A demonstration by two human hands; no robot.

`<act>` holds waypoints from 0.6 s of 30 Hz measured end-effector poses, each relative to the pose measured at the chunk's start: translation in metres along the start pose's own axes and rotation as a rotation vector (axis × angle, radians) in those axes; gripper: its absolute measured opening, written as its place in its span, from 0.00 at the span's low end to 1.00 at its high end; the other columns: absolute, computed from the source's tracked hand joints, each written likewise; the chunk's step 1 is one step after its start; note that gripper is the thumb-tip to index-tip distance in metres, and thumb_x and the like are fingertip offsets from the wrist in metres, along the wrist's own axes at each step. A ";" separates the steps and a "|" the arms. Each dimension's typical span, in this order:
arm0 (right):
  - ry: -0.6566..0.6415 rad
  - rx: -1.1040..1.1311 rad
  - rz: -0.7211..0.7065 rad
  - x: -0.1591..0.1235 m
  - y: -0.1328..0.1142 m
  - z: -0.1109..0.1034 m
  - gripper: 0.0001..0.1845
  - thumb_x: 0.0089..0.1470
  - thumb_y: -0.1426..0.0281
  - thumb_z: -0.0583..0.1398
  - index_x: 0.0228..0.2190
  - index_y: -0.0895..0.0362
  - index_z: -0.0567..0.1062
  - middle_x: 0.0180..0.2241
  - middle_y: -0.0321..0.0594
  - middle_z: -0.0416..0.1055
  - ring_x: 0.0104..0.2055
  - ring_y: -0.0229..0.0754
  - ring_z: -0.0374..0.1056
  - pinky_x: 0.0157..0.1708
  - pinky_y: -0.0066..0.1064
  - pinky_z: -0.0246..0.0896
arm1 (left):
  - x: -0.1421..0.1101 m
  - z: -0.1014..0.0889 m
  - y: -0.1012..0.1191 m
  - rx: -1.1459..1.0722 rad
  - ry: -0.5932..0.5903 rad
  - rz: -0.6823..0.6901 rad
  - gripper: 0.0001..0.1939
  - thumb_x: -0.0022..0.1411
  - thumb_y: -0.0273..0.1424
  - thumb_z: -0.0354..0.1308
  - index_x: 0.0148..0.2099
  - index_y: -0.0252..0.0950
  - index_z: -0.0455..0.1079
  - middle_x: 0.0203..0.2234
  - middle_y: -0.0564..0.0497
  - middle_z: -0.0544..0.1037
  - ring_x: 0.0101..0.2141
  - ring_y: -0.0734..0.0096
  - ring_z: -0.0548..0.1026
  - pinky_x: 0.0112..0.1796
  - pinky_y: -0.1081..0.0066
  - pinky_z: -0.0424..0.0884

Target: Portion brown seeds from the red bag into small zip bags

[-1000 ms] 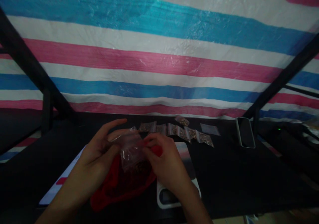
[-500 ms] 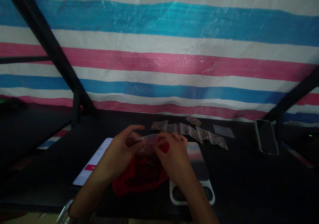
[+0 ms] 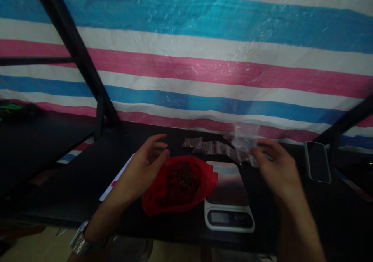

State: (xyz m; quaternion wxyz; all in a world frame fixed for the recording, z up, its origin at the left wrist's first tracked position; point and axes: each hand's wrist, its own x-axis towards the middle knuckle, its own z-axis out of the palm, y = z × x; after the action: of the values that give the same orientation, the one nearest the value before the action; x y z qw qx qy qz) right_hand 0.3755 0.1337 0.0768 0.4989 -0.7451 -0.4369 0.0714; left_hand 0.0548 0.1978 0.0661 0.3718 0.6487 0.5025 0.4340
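My right hand (image 3: 275,165) pinches a clear plastic bag (image 3: 246,136), smeared by motion, above the right end of a row of small filled zip bags (image 3: 208,147). My left hand (image 3: 150,161) is open, fingers apart and curved, at the left rim of a red plastic bag (image 3: 208,172). Small brownish dried pieces (image 3: 185,178) lie inside the red bag, whose mouth is spread wide. Touching its right side is a white kitchen scale (image 3: 230,192) with a metal plate; I cannot read its display.
A lit phone or tablet (image 3: 116,180) lies partly behind my left forearm. Another phone (image 3: 317,161) lies at the right. Black slanted frame bars (image 3: 84,68) rise at both sides of the black table (image 3: 87,169), with a striped plastic sheet (image 3: 204,68) behind.
My right hand has moved right, away from my left hand, with a clear bag in it. My left hand has let go of the clear plastic. The red bag and scale are uncovered.
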 end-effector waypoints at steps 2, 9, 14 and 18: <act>0.001 -0.284 0.140 0.013 0.033 -0.037 0.21 0.49 0.60 0.63 0.45 0.53 0.81 0.35 0.48 0.84 0.37 0.58 0.78 0.46 0.52 0.67 | -0.002 -0.005 0.001 0.012 0.005 0.007 0.32 0.62 0.50 0.63 0.62 0.39 0.69 0.48 0.45 0.81 0.41 0.58 0.82 0.42 0.58 0.81; -0.355 -0.716 0.440 -0.003 0.082 -0.080 0.13 0.54 0.63 0.63 0.41 0.51 0.84 0.46 0.51 0.84 0.54 0.64 0.78 0.58 0.57 0.62 | -0.006 -0.015 -0.003 0.039 -0.019 0.007 0.29 0.60 0.52 0.64 0.57 0.42 0.73 0.45 0.47 0.83 0.41 0.55 0.83 0.39 0.62 0.81; -0.108 -0.691 0.162 0.005 0.064 -0.038 0.19 0.64 0.62 0.57 0.48 0.55 0.83 0.52 0.56 0.81 0.58 0.66 0.72 0.57 0.58 0.60 | -0.006 -0.014 0.018 0.043 0.053 -0.003 0.26 0.57 0.50 0.65 0.53 0.43 0.74 0.43 0.50 0.84 0.41 0.55 0.84 0.39 0.63 0.81; -0.138 -0.607 0.066 0.014 0.057 -0.002 0.19 0.64 0.59 0.59 0.48 0.56 0.83 0.53 0.53 0.81 0.60 0.60 0.72 0.57 0.49 0.59 | -0.008 -0.010 0.035 0.028 0.042 -0.031 0.29 0.53 0.55 0.65 0.51 0.42 0.75 0.41 0.49 0.86 0.40 0.53 0.84 0.41 0.59 0.82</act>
State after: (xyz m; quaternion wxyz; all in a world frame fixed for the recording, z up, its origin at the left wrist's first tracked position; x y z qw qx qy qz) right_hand 0.4180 0.1353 0.0368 0.2204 -0.8671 -0.4468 0.0041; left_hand 0.0565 0.1832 0.1007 0.3587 0.6368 0.5262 0.4347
